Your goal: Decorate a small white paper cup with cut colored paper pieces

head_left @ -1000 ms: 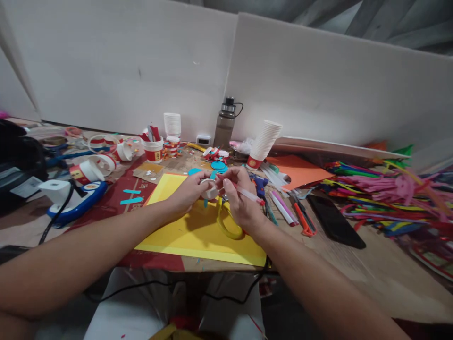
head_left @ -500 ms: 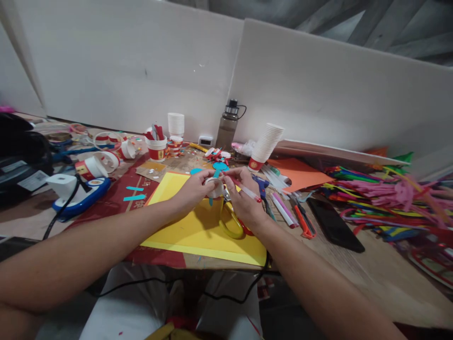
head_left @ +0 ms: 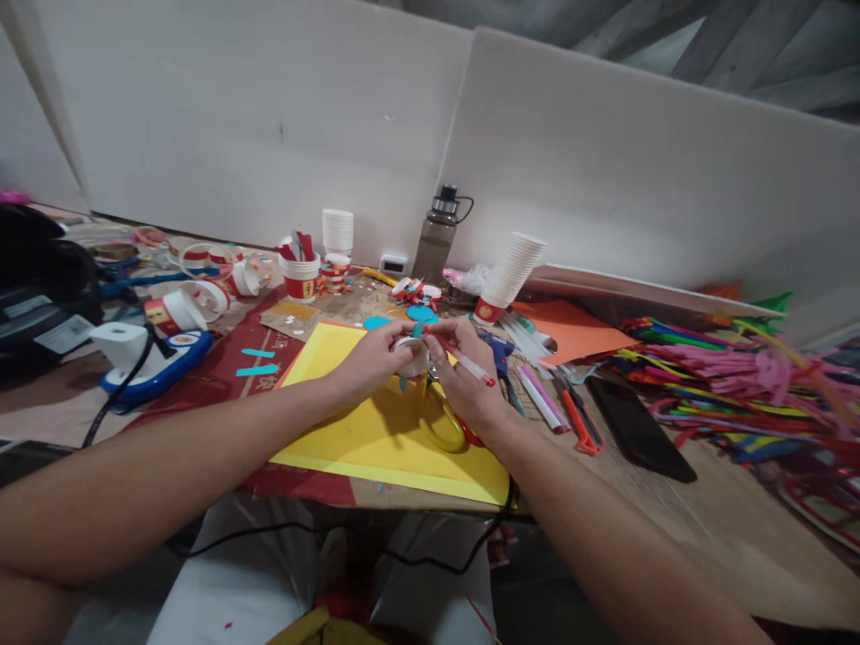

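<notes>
Now marker (head_left: pixel 475 368) nearer the blue strip (head_left: pixel 417 331).

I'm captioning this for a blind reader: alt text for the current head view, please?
A person's left hand holds a small white piece over yellow paper, while the right hand holds a red-and-white pen close to it. Behind them stand a stack of cups and a dark bottle; a black phone and multicoloured strips lie to the right.

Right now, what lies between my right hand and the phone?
In the head view, between your right hand and the phone lie, in order, a slim dark item, two markers and an orange tool with something dark beside it.
</notes>
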A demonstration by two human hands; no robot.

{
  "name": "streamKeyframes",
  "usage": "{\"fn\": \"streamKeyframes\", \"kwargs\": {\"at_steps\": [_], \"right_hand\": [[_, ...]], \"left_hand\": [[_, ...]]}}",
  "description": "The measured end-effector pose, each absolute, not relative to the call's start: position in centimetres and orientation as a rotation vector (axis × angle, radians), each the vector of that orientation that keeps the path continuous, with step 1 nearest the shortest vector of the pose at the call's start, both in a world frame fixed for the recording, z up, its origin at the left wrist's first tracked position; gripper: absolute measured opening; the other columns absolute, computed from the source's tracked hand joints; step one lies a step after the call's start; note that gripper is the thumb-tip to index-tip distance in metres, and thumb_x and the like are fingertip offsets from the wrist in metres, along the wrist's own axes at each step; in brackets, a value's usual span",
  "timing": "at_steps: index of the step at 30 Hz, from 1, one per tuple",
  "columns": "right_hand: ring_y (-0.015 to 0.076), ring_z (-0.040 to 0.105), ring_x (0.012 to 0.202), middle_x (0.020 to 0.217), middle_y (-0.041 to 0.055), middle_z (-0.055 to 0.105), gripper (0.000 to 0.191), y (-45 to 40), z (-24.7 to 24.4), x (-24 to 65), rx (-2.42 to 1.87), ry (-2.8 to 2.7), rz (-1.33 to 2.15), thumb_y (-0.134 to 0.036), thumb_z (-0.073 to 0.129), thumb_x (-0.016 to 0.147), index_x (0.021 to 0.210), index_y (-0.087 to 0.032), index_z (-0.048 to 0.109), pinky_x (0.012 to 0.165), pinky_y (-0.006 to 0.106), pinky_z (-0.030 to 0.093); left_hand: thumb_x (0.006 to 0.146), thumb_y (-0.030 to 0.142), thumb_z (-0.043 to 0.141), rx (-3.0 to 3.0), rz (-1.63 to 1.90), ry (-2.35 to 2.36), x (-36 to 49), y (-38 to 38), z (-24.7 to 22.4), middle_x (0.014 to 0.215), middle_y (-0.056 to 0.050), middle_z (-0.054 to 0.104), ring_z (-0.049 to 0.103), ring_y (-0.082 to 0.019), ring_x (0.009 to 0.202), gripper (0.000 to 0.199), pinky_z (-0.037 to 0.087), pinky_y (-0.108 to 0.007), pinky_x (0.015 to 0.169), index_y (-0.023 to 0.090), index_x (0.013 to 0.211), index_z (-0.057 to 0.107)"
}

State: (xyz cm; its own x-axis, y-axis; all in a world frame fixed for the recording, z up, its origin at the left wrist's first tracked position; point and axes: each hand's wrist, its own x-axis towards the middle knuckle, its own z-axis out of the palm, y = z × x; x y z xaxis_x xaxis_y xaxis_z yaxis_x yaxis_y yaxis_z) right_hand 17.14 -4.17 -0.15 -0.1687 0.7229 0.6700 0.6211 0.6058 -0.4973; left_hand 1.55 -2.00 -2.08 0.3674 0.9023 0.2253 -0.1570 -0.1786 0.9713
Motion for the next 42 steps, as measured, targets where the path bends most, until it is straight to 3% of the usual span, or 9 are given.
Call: {"fn": "streamKeyframes", "kwargs": {"at_steps": [8, 42], "right_hand": [[0.0189, 0.064, 0.080, 0.089, 0.0031, 0.068, 0.010, -4.27, 0.02, 17.10, -1.086, -1.900, 0.142, -0.032, 0.052, 0.091, 0.095, -0.023, 0.056, 0.070, 0.032, 0.048], [0.0188, 0.063, 0.077, 0.086, 0.0028, 0.067, 0.008, -4.09, -0.13, 17.20, -1.093, -1.915, 0.086, -0.030, 0.052, 0.091, 0.094, -0.023, 0.055, 0.068, 0.031, 0.048]], "left_hand": [[0.079, 0.025, 0.061, 1.486, 1.131, 0.757, 1.41, -1.90, -2.01, 0.100, -0.005, 0.066, 0.062, -0.016, 0.083, 0.029, 0.052, -0.028, 0.075, 0.017, 0.107, 0.063], [0.078, 0.020, 0.057, 1.516, 1.128, 0.751, 1.43, -2.09, -2.00, 0.103, -0.004, 0.068, 0.061, -0.016, 0.085, 0.037, 0.050, -0.028, 0.079, 0.018, 0.114, 0.064]]}}
